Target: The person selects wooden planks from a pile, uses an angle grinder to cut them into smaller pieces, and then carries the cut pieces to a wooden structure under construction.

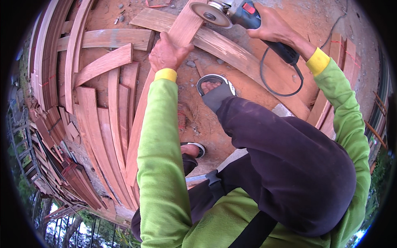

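1. Head view: the plank [188, 28] lies in the upper middle of the frame, its upper part crossing over another board [225, 48] on the reddish ground [215, 136].
2. The left hand [170, 53] is clamped across the plank's width, thumb along the right edge and fingers toward the left; the grip looks firm, probably to keep the wood from shifting.
3. The right hand [271, 25] is wrapped around the body of the grinder [243, 18], closed on it, though most of its fingers are hidden underneath.
4. The grinder's disc [213, 15] overlaps the plank near the top of the frame; whether it touches the wood I cannot tell.
5. The board underneath likely props that part of the plank off the dirt, giving the disc room.
6. The plank's long axis runs from top centre down and left, passing beneath the left hand and beside the left forearm.
7. The grinder's long axis slants from upper left to lower right: disc end toward the plank, tail end with its cord [299, 73] toward the right forearm, which seems to hold the cord away from the disc.
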Tool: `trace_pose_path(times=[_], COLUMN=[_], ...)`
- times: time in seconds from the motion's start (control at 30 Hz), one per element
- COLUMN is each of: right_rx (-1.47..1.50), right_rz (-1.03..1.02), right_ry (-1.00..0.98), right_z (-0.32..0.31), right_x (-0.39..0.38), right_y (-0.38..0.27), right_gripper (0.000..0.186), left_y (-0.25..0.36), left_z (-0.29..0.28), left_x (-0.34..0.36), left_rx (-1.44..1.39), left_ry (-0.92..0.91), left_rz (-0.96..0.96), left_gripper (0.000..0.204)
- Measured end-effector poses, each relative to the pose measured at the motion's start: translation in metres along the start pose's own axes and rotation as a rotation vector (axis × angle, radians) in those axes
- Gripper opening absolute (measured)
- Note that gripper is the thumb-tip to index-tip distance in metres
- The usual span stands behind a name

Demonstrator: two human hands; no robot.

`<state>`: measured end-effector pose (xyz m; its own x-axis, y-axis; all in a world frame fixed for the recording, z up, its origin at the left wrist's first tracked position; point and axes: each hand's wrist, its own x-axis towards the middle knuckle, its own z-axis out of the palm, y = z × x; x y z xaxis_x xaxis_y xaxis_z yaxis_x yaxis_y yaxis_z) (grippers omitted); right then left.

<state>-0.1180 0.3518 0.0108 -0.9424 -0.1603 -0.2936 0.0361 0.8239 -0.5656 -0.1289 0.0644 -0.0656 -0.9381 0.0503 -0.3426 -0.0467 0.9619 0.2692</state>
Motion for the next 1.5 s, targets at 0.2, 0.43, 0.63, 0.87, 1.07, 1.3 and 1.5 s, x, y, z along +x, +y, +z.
trace_pose_path(times=[0.2, 0.43, 0.63, 0.87, 1.07, 1.3, 1.5], right_rx=[0.020, -0.117, -0.103, -0.169, -0.146, -0.140, -0.112], right_rz=[-0.044, 0.020, -0.021, -0.020, 0.023, 0.003, 0.000], right_ry=[0.027, 0.015, 0.061, 0.067, 0.030, 0.050, 0.039], right_z=[0.001, 0.011, 0.016, 0.015, 0.013, 0.012, 0.010], right_x=[0.000, 0.002, 0.002, 0.002, 0.005, 0.006, 0.008], right_y=[0.000, 0.012, 0.015, 0.017, 0.011, 0.001, -0.002], right_gripper=[0.053, 0.057, 0.057, 0.059, 0.060, 0.057, 0.055], left_y=[-0.003, 0.000, -0.001, 0.002, -0.001, -0.004, -0.004], left_z=[0.002, -0.001, -0.001, -0.003, -0.004, -0.007, -0.005], left_x=[0.001, -0.001, 0.000, 0.000, -0.001, -0.001, -0.001], left_rx=[-0.011, 0.004, 0.002, -0.015, -0.043, -0.096, -0.113], left_ry=[0.019, 0.004, -0.004, -0.001, -0.009, -0.018, -0.017], left_rz=[0.017, -0.005, -0.008, -0.007, -0.003, -0.007, -0.009], left_gripper=[0.073, 0.073, 0.075, 0.073, 0.072, 0.070, 0.070])
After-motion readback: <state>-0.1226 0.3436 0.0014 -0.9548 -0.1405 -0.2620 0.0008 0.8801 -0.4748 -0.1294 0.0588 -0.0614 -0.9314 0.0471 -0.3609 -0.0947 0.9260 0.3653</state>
